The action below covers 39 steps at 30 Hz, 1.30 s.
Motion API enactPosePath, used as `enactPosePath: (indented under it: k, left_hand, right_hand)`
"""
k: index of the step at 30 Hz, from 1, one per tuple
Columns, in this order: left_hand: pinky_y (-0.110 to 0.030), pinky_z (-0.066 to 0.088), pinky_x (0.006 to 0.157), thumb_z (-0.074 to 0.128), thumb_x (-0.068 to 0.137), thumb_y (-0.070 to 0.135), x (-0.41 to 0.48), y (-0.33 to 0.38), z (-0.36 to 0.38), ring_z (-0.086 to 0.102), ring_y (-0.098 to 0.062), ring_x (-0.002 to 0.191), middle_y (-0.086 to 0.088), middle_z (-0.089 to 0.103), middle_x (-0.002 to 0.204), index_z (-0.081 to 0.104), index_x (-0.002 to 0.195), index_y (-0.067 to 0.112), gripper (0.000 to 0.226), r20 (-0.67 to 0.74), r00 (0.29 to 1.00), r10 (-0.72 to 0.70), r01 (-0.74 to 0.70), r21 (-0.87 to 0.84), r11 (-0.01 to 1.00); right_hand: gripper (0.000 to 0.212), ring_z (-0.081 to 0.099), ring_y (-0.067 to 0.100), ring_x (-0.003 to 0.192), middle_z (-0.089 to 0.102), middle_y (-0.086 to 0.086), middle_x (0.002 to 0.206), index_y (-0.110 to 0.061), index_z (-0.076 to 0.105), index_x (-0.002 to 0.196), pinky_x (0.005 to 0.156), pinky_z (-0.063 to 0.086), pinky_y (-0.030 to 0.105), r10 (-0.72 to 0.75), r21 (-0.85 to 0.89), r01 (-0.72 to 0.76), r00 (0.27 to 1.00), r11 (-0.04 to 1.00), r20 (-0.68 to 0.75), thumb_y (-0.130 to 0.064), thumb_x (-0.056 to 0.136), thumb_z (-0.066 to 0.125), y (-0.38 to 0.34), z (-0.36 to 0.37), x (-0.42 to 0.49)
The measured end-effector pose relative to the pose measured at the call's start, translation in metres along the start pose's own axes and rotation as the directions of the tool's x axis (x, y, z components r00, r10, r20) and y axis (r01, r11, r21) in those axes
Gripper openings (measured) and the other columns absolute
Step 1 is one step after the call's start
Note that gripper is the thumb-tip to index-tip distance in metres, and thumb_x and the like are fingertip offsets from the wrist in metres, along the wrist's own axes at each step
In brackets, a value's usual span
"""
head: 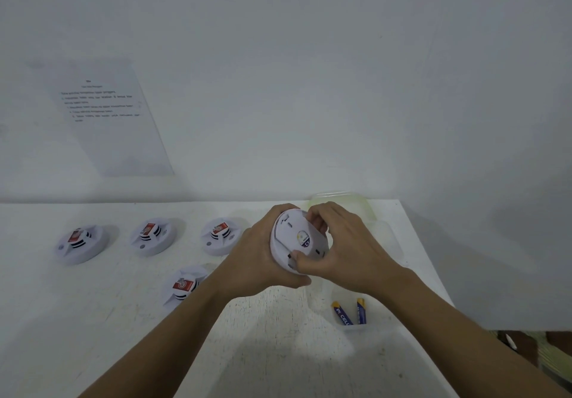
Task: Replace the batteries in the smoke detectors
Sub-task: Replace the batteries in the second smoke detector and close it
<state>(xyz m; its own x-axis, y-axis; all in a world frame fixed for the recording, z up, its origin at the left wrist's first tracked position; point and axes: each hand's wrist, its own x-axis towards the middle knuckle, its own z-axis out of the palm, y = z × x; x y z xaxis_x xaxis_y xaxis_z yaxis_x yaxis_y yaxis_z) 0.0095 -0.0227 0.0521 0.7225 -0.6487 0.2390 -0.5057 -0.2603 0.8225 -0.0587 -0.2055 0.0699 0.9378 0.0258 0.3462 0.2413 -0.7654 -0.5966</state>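
The left hand grips a round white smoke detector by its left edge. Its fingers wrap the rim and hold the unit up off the desk, just above the desk's middle, with the back plate facing the camera. The right hand is on that back plate: its fingertips curl over the upper edge and its thumb presses the lower edge, so the plate is pinched between them. A small round sticker shows on the plate.

Four other detectors lie face up on the desk to the left, each with a red label. Three form a row: the far-left detector, the middle detector and the third detector. The near detector lies closer to the person, partly behind the left forearm.

Under the right forearm, two blue-and-yellow batteries lie side by side in a clear plastic tub. Behind the hands sits what looks like a second clear container, yellowish and hard to make out. A printed sheet hangs on the wall.
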Motion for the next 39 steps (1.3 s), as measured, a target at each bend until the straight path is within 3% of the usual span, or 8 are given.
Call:
enactPosePath:
  k: [4,14,19,25,30,32,35,39]
  left_hand:
    - [-0.002,0.047,0.079,0.081,0.041,0.052,-0.002,0.012,0.002,0.056,0.022,0.104,0.053,0.055,0.104,0.049,0.112,0.074,0.082,-0.035,0.998,-0.047,0.045,-0.058,0.997]
    - [-0.013,0.050,0.091,0.089,0.029,0.071,-0.010,-0.002,-0.005,0.059,0.004,0.117,0.056,0.056,0.090,0.045,0.110,0.037,0.098,-0.089,0.992,-0.092,0.077,-0.158,0.984]
    - [-0.035,0.059,0.094,0.098,0.059,0.015,-0.028,-0.006,-0.021,0.061,-0.011,0.119,0.019,0.062,0.123,0.047,0.132,0.035,0.091,-0.089,0.993,-0.075,0.068,-0.081,0.994]
    - [-0.019,0.056,0.088,0.097,0.058,0.007,-0.046,-0.010,-0.053,0.058,-0.007,0.122,0.021,0.059,0.125,0.045,0.134,0.030,0.095,-0.148,0.989,-0.024,0.021,-0.017,1.000]
    - [-0.011,0.051,0.088,0.097,0.058,0.004,-0.056,-0.011,-0.071,0.055,0.001,0.121,0.027,0.056,0.123,0.044,0.134,0.027,0.096,-0.159,0.987,-0.037,0.040,0.014,0.999]
    - [-0.011,0.051,0.089,0.097,0.057,0.008,-0.058,-0.014,-0.072,0.056,0.001,0.120,0.028,0.057,0.122,0.044,0.135,0.026,0.096,-0.164,0.985,-0.045,0.048,0.016,0.999]
    - [-0.011,0.051,0.088,0.098,0.055,0.011,-0.058,-0.018,-0.069,0.056,0.001,0.119,0.027,0.057,0.121,0.045,0.134,0.025,0.096,-0.165,0.985,-0.056,0.058,0.008,0.998]
    - [-0.015,0.053,0.089,0.098,0.057,0.009,-0.055,-0.026,-0.056,0.057,-0.006,0.122,0.020,0.058,0.125,0.044,0.135,0.025,0.096,-0.116,0.991,-0.065,0.066,0.003,0.998]
  right_hand:
    - [0.054,0.052,0.009,0.092,0.055,-0.009,0.098,-0.023,0.058,0.106,0.077,0.044,0.022,-0.039,0.012,0.040,0.999,0.999,-0.037,-0.063,0.070,0.065,-0.001,-0.001,-0.001]
    - [0.058,0.055,0.009,0.098,0.058,-0.008,0.108,-0.017,0.062,0.122,0.082,0.050,0.028,-0.104,-0.009,0.104,0.988,0.995,-0.115,-0.058,0.081,0.064,0.001,0.024,-0.005]
    - [0.044,0.064,0.011,0.092,0.069,-0.010,0.101,-0.020,0.068,0.115,0.072,0.050,0.016,0.030,0.310,0.074,0.948,0.948,-0.316,-0.043,0.079,0.072,-0.008,0.025,0.002]
    - [0.023,0.067,0.007,0.079,0.071,-0.006,0.090,-0.028,0.066,0.109,0.064,0.054,0.018,0.277,0.490,-0.160,0.945,0.857,-0.176,-0.031,0.087,0.074,-0.004,0.036,0.005]
    - [0.036,0.066,0.003,0.079,0.070,-0.013,0.092,-0.027,0.066,0.112,0.069,0.050,0.015,0.180,0.188,-0.182,0.983,0.965,0.030,-0.048,0.083,0.074,0.006,0.063,-0.006]
    - [0.049,0.063,0.006,0.084,0.068,-0.013,0.098,-0.028,0.064,0.118,0.086,0.046,0.030,0.093,-0.075,-0.084,0.988,0.994,0.124,-0.059,0.081,0.066,0.011,0.076,-0.009]
    - [0.052,0.060,0.012,0.090,0.066,-0.010,0.099,-0.029,0.063,0.117,0.090,0.033,0.039,0.001,-0.383,0.083,0.977,0.920,0.213,-0.066,0.082,0.054,0.018,0.092,-0.013]
    - [0.049,0.060,0.015,0.092,0.070,-0.010,0.092,-0.029,0.068,0.107,0.081,0.025,0.039,-0.072,-0.485,0.183,0.969,0.855,0.238,-0.066,0.078,0.052,0.026,0.099,-0.020]
